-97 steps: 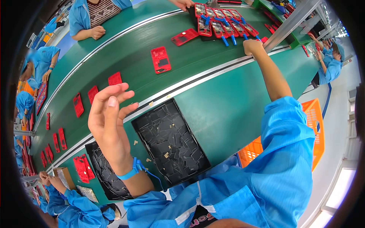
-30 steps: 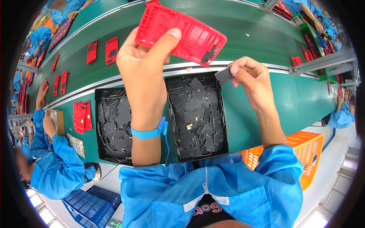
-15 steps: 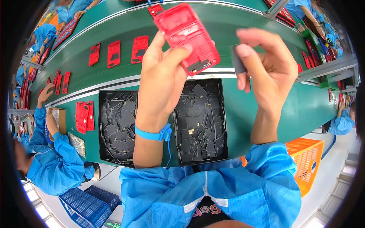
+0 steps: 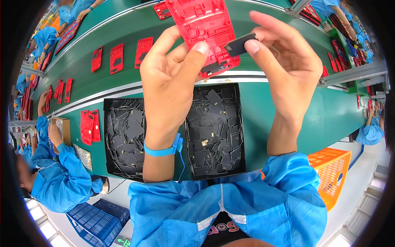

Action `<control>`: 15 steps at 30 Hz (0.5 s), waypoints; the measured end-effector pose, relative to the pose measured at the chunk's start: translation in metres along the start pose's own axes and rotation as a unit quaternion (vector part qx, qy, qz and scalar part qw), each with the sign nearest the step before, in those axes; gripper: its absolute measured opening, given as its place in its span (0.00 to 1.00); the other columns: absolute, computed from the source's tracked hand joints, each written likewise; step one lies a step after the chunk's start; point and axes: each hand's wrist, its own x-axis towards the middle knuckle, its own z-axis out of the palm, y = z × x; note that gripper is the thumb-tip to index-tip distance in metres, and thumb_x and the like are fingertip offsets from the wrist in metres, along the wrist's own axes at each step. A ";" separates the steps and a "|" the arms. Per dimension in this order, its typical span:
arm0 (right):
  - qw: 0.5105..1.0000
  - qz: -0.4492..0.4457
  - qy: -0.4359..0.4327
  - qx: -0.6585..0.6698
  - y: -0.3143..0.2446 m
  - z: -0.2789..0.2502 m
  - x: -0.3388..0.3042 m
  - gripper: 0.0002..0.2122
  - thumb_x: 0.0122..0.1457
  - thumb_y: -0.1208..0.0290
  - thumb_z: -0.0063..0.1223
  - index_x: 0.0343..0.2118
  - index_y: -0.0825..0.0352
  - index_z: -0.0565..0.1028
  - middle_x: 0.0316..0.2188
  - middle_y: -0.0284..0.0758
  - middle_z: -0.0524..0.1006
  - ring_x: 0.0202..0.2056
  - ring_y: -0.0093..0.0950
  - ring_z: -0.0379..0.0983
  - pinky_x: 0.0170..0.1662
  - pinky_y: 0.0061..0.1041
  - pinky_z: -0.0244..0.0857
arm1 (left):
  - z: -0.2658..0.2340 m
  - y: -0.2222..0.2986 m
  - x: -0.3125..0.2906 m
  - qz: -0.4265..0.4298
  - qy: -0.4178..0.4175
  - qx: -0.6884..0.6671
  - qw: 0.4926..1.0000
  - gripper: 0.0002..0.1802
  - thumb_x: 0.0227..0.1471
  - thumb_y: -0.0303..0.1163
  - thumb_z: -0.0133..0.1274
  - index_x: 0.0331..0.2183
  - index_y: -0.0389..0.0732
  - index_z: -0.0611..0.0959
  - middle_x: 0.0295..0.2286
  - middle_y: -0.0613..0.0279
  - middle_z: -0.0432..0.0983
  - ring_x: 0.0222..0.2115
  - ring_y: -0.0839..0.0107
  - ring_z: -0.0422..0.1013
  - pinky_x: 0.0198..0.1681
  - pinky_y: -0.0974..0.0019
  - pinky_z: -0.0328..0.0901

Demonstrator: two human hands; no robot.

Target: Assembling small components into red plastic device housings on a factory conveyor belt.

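Observation:
My left hand (image 4: 168,82), with a blue wrist strap, grips a red plastic housing (image 4: 212,31) by its lower part, thumb pressed on the inner face. The housing has moulded ribs and a dark strip near its lower end. Between the thumb and fingers of my right hand (image 4: 288,68) is a thin, dark grey rectangular piece (image 4: 238,46). Its left end overlaps the housing's right edge in view; whether they touch I cannot tell. Below stand two black trays, the left tray (image 4: 106,142) and the right tray (image 4: 243,160), filled with similar dark pieces.
Several red housings (image 4: 116,59) lie on the green line beyond the metal rail (image 4: 98,97). Stacked red parts (image 4: 87,127) sit left of the trays. A co-worker in blue (image 4: 61,181) works at far left. An orange crate (image 4: 331,177) is at right, blue crates (image 4: 94,224) at lower left.
My right hand has moved left, bringing the dark piece from beside the housing to overlap its edge. The housing has shifted upward and turned more upright. Red housings on the line have slid left.

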 end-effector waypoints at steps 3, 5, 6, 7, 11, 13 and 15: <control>0.988 0.079 0.049 0.121 0.002 0.002 -0.001 0.09 0.57 0.85 0.62 0.42 0.75 0.80 0.32 0.39 0.83 0.30 0.24 0.81 0.31 0.19 0.74 | 0.003 -0.002 0.000 0.007 -0.002 0.011 1.000 0.20 0.63 0.20 0.51 0.55 0.27 0.72 0.45 0.46 0.81 0.44 0.69 0.78 0.49 0.66 0.74; 0.986 0.104 0.050 0.121 0.000 0.004 -0.002 0.09 0.57 0.85 0.62 0.41 0.75 0.80 0.32 0.40 0.83 0.30 0.24 0.82 0.30 0.19 0.74 | 0.002 -0.004 -0.001 0.010 0.004 0.017 1.000 0.20 0.63 0.20 0.52 0.55 0.27 0.72 0.44 0.45 0.81 0.44 0.69 0.78 0.48 0.66 0.74; 0.983 0.128 0.050 0.120 -0.001 0.005 -0.002 0.08 0.58 0.85 0.62 0.41 0.75 0.81 0.32 0.41 0.83 0.30 0.25 0.82 0.29 0.19 0.73 | 0.002 -0.004 -0.001 0.020 0.000 0.033 0.999 0.20 0.63 0.20 0.51 0.55 0.27 0.72 0.45 0.44 0.81 0.44 0.65 0.79 0.48 0.61 0.76; 0.983 0.128 0.050 0.120 -0.001 0.004 -0.001 0.08 0.58 0.85 0.62 0.41 0.75 0.81 0.32 0.41 0.83 0.30 0.25 0.82 0.29 0.19 0.73 | 0.002 -0.003 -0.002 0.029 -0.004 0.048 0.998 0.20 0.63 0.21 0.51 0.55 0.27 0.71 0.45 0.43 0.81 0.44 0.62 0.80 0.48 0.56 0.77; 0.982 0.137 0.042 0.124 -0.004 0.004 0.000 0.07 0.57 0.85 0.62 0.39 0.75 0.82 0.31 0.41 0.84 0.29 0.25 0.82 0.28 0.18 0.72 | 0.003 0.001 -0.004 0.024 0.001 0.064 0.998 0.20 0.63 0.21 0.51 0.56 0.27 0.71 0.44 0.43 0.81 0.43 0.62 0.80 0.47 0.56 0.77; 0.981 0.141 0.043 0.128 -0.004 0.005 -0.001 0.06 0.57 0.85 0.62 0.38 0.75 0.82 0.31 0.41 0.84 0.29 0.25 0.82 0.28 0.18 0.72 | 0.004 0.000 -0.004 0.033 -0.002 0.058 0.998 0.20 0.63 0.20 0.51 0.56 0.27 0.71 0.43 0.43 0.82 0.42 0.62 0.80 0.47 0.57 0.78; 0.978 0.152 0.044 0.133 -0.004 0.005 -0.002 0.06 0.57 0.85 0.62 0.39 0.75 0.82 0.31 0.41 0.84 0.29 0.25 0.82 0.28 0.18 0.72 | 0.004 -0.001 -0.004 0.032 -0.004 0.064 0.997 0.21 0.63 0.20 0.52 0.56 0.27 0.71 0.43 0.43 0.82 0.42 0.62 0.80 0.46 0.58 0.78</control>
